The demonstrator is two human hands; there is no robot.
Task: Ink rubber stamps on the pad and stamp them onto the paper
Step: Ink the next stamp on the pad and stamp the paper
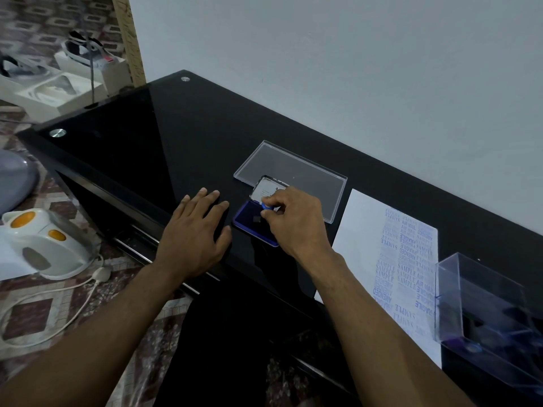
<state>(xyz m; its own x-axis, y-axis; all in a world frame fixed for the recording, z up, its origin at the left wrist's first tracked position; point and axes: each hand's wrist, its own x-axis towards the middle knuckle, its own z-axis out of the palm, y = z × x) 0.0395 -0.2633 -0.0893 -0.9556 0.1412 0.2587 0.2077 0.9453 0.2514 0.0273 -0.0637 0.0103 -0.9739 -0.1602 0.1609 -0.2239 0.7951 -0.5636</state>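
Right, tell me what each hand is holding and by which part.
The right hand pinches a rubber stamp by its blue handle, over the ink pad. The left hand holds nothing; it rests flat on the table.

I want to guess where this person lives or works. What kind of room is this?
Probably a room in a home, not a shop. A black glass table stands against a plain wall, an electric kettle sits on the patterned floor, and open boxes lie nearby.

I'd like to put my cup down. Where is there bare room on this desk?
The glossy black glass desk is bare left of the flat left hand, toward the metal corner studs. It is crowded around the blue ink pad, clear plastic lid, stamped white paper and clear plastic box.
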